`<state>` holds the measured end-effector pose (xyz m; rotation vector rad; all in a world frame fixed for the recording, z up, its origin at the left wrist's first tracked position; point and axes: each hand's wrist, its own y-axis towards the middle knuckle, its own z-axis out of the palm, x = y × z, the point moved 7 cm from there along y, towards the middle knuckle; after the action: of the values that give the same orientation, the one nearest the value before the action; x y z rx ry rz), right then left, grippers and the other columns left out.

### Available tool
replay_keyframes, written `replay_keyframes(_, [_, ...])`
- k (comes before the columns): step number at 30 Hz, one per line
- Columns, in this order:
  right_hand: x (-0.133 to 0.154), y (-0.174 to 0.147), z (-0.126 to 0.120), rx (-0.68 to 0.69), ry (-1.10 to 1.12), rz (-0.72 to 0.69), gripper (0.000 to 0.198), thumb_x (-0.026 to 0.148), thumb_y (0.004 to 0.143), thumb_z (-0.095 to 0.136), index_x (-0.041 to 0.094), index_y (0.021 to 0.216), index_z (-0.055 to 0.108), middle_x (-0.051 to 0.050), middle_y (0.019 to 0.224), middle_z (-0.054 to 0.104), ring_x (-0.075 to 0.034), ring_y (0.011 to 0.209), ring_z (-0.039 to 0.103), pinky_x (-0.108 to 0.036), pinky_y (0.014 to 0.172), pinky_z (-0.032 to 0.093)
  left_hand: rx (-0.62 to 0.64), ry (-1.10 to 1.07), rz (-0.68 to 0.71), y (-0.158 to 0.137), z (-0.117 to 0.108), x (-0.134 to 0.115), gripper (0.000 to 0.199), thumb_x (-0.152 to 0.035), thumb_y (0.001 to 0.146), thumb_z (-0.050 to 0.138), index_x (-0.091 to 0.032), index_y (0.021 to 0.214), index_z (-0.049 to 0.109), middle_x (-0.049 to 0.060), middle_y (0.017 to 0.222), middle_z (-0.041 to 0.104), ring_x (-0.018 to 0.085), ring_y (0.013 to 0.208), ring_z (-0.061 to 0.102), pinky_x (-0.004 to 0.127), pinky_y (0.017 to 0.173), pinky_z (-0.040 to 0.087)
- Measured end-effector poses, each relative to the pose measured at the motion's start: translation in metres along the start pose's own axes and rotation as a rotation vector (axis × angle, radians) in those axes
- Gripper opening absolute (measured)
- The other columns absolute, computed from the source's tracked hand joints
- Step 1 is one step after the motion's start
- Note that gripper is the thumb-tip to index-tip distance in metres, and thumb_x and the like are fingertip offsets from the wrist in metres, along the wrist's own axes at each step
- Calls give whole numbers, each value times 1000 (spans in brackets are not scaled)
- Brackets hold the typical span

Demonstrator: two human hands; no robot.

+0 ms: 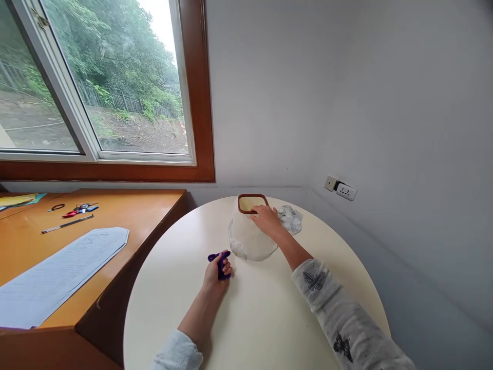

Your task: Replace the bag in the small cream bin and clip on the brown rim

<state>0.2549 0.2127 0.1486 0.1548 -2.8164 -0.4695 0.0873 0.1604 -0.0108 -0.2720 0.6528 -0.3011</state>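
Note:
My left hand is closed around a dark purple object, soft or folded in look; its kind is hard to make out. It is held just above or on the round table. Farther off, my right hand grasps the near right corner of a container with a brown, rounded rectangular rim. Its fingers are partly over the rim. Below the rim a pale, whitish body or sheet with a rounded, see-through plastic edge spreads on the table. Crumpled clear plastic lies right of this hand.
On the left stands an orange wooden desk with papers, a pen, a bunch of keys and a dark ring. A window is above it. Wall sockets sit at the right behind the table.

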Motion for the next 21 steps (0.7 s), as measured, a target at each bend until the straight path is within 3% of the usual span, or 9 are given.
replay_keyframes(5, [14, -20, -10, 50, -17, -58, 15, 28, 84, 49, 20, 88, 62, -6, 94, 63, -20, 89, 56, -30, 71, 36, 6, -17, 4, 1, 0, -2, 12, -10, 84, 40, -14, 80, 50, -6, 47, 38, 3, 31, 32, 14, 30, 24])
replay_keyframes(11, [23, -89, -40, 55, -35, -142, 13, 29, 86, 49, 20, 84, 59, -4, 86, 62, -16, 80, 57, -26, 65, 37, 15, -31, 0, 2, -1, -1, 11, -11, 83, 40, -14, 78, 49, -6, 46, 39, 4, 31, 31, 14, 31, 24])
replay_keyframes(17, [-13, -163, -74, -36, -74, -105, 7, 23, 84, 51, 20, 80, 56, -2, 78, 59, -15, 70, 54, -27, 64, 40, 10, -19, 13, 2, -3, -1, 12, -9, 82, 40, -13, 77, 50, -5, 47, 40, 4, 33, 32, 15, 31, 26])
replay_keyframes(21, [-49, -192, -89, -96, -125, -47, 11, 23, 86, 47, 20, 78, 54, -3, 77, 57, -15, 67, 53, -27, 61, 41, 13, -9, 15, 3, -3, -2, 12, -8, 83, 40, -12, 77, 50, -4, 48, 41, 4, 33, 33, 15, 31, 26])
